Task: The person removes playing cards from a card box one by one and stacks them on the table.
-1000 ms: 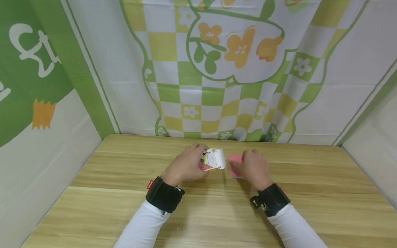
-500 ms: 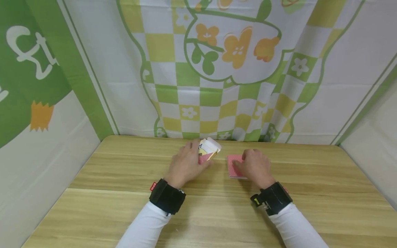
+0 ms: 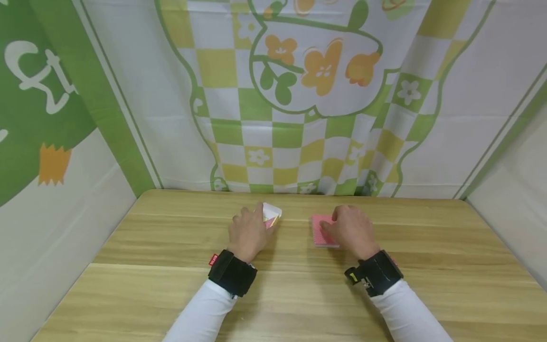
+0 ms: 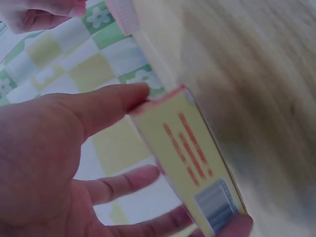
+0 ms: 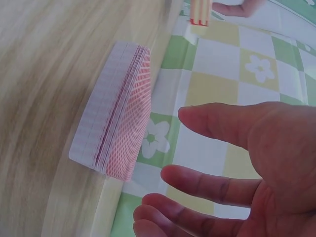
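Note:
My left hand point(image 3: 249, 235) holds a playing-card box point(image 4: 185, 158) between thumb and fingers, near the back of the table. The box's yellow side with orange lettering and a barcode faces the left wrist camera; its white flap stands out at the far end in the head view. To the right lies a deck of playing cards point(image 5: 121, 113) with red patterned backs, stacked on the table. Over the deck hovers my right hand point(image 3: 352, 230), its thumb and fingers spread apart with nothing between them. In the right wrist view a gap shows between fingertips and cards.
The wooden table point(image 3: 171, 294) ends at a back edge just beyond both hands. Behind it hangs a patterned curtain point(image 3: 290, 133) with green and yellow checks. Black bands point(image 3: 232, 273) with cameras sit on both wrists.
My left hand has carried the card box leftward, away from the deck, turning it on the way and lowering it toward the table. The right hand stays at the deck, almost unmoved.

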Motion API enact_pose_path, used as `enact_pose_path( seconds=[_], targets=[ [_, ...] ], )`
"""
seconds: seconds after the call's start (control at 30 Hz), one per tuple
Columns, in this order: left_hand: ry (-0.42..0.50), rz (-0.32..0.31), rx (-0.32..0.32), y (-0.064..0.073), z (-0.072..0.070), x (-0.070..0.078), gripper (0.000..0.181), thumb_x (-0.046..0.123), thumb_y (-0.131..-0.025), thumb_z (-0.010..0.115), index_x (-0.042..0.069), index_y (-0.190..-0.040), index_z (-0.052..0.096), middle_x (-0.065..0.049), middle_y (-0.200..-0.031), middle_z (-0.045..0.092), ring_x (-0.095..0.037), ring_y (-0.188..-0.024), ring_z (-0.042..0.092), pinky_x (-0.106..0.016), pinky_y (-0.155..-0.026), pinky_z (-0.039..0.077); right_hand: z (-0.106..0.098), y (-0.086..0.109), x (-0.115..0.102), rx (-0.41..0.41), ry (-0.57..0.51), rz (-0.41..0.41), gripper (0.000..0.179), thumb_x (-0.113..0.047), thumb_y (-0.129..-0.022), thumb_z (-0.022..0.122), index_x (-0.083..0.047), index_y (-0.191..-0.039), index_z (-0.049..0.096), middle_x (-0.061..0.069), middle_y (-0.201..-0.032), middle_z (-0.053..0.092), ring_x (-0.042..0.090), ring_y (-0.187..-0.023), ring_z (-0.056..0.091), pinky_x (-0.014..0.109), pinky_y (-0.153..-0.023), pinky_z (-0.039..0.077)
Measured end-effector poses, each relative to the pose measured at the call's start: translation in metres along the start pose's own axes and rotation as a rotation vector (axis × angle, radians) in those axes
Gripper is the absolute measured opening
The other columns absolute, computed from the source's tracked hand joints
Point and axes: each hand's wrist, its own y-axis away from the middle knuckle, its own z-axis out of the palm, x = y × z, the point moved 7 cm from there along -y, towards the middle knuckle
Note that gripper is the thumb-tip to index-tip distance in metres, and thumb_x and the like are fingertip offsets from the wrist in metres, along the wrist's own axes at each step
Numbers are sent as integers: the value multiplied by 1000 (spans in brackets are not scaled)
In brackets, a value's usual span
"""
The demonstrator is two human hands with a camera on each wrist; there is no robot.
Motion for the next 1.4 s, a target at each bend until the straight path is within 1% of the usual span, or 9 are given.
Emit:
enact_pose_path(
  seconds=[0.13,0.27,0.4,0.53,0.8,1.0,1.23,1.4],
  targets=[
    [-32,-44,-19,2,4,-4,60,32,-85,79,3,-133,57,-26,-98,59,-45,-86,61,-53,-71,52,0,1,-2,-8,1,-8,35,-37,-85,78,-3,-91,75,10,-89,67,23,-74,60,40,-60,48],
    [-32,-78,-56,2,8,-7,59,28,-83,76,1,-131,56,-27,-99,57,-45,-90,59,-54,-76,50,2,1,-3,-8,10,-12,36,-38,-85,78,-3,-93,76,12,-92,68,25,-77,62,42,-64,50],
    [-34,-99,-93,1,13,-8,60,28,-81,74,2,-132,54,-25,-99,54,-44,-91,57,-53,-76,50,2,1,-3,-5,22,-12,36,-38,-84,78,-3,-94,76,15,-96,69,28,-81,65,44,-65,51],
    [-29,-110,-113,-1,15,-9,62,30,-81,73,2,-133,53,-25,-100,53,-44,-92,57,-53,-75,51,2,1,-4,-5,26,-14,35,-37,-84,79,-3,-91,75,13,-92,69,26,-77,64,42,-62,50],
    [-28,-117,-113,-1,17,-9,61,30,-81,73,0,-131,54,-26,-101,53,-45,-94,57,-53,-75,52,4,0,-4,-11,22,-11,33,-36,-84,79,-4,-86,73,9,-85,65,22,-71,59,37,-56,46],
    [-36,-99,-96,0,15,-8,58,24,-81,73,-1,-129,55,-24,-97,53,-42,-89,57,-52,-71,52,4,1,-5,-6,18,-19,32,-36,-83,79,-6,-80,70,4,-76,58,19,-65,54,33,-51,40],
    [-41,-94,-100,1,16,-8,58,23,-81,74,-3,-129,56,-26,-99,55,-43,-90,58,-53,-72,52,6,1,-4,-10,16,-16,32,-36,-83,79,-5,-84,71,7,-82,63,22,-69,58,37,-55,45],
    [-52,-77,-94,1,16,-6,54,24,-82,74,-3,-125,57,-26,-97,56,-43,-87,59,-52,-70,52,6,1,-4,-14,16,-18,31,-36,-84,78,-7,-79,68,6,-77,60,21,-66,56,37,-53,43]
  ],
)
